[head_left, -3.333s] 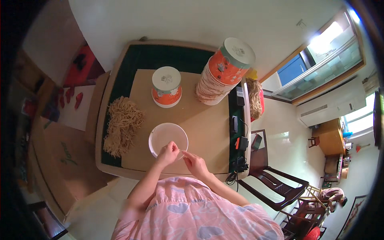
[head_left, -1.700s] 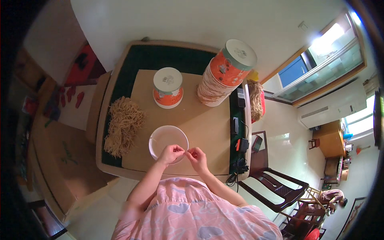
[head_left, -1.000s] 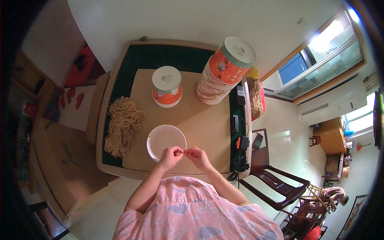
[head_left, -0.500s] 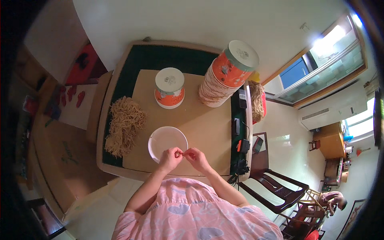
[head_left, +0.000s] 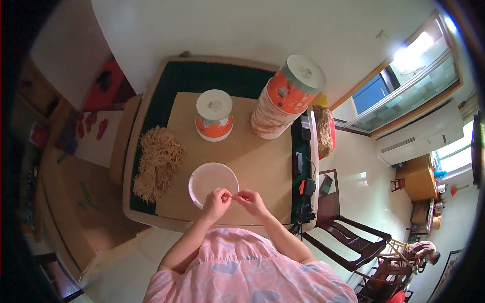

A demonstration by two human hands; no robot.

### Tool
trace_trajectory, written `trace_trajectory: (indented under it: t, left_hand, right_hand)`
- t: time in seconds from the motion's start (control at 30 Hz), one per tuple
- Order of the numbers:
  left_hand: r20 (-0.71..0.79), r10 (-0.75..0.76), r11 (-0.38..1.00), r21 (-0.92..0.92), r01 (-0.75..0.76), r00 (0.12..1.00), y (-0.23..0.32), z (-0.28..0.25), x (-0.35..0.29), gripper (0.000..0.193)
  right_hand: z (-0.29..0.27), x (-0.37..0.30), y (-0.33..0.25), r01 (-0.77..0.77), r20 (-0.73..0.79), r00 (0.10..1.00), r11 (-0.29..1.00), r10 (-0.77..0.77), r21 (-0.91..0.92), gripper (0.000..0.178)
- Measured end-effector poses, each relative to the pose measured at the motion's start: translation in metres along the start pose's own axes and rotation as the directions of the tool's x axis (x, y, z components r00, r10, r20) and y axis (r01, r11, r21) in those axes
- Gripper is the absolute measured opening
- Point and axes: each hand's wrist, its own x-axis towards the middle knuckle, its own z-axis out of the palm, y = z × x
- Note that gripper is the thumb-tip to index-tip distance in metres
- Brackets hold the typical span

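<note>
My left hand (head_left: 217, 203) and my right hand (head_left: 250, 202) meet fingertip to fingertip over the near right rim of a white round tub (head_left: 207, 174). Both are closed in a pinch on something thin and small, too fine to make out. The tub stands mouth up, and my left hand covers part of its rim. To its left lies a tangled heap of beige strings (head_left: 157, 161). Farther back, an orange and grey-green paper tub (head_left: 214, 113) stands upside down. At its right rises a tall, leaning stack of such tubs (head_left: 285, 96).
A cardboard sheet (head_left: 262, 171) covers much of the green-topped table (head_left: 166, 76). Along the right edge sit black devices and cables (head_left: 305, 187). More beige strings (head_left: 324, 132) lie in a red container beyond. A dark chair (head_left: 353, 242) stands at right; another person (head_left: 422, 250) is in the background.
My fingertips have drawn slightly apart, with my right hand shifting a little to the right. The whole view has dropped slightly; the tubs and strings keep their places.
</note>
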Motion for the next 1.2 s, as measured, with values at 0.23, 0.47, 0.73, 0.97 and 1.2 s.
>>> trace_trajectory:
  t: [0.23, 0.47, 0.73, 0.97, 1.2]
  left_hand:
    - [-0.067, 0.056, 0.998, 0.045, -0.053, 0.996, 0.002, 0.004, -0.008, 0.009]
    - [-0.167, 0.066, 0.993, 0.103, -0.049, 0.984, -0.01, 0.02, -0.007, 0.007]
    - [-0.047, -0.053, 0.993, -0.104, 0.048, 0.997, -0.018, 0.016, 0.003, 0.008]
    - [-0.105, 0.027, 0.999, -0.043, -0.032, 0.994, -0.011, 0.017, 0.003, 0.009]
    - [-0.062, -0.078, 0.991, -0.117, 0.07, 0.995, -0.028, 0.018, 0.002, 0.008]
  right_hand:
    - [0.007, -0.004, 0.0, -0.004, -0.095, 0.995, 1.0, 0.006, 0.023, 0.017]
    - [0.018, -0.007, 0.004, 0.037, -0.199, 0.979, 0.999, -0.037, -0.003, 0.013]
    - [0.009, -0.005, 0.004, 0.011, -0.179, 0.984, 1.0, -0.008, 0.017, 0.013]
    - [0.01, -0.004, 0.005, 0.037, -0.201, 0.979, 0.999, -0.033, 0.015, 0.012]
    - [0.015, -0.006, 0.003, 0.08, -0.222, 0.971, 0.995, -0.092, -0.062, 0.01]
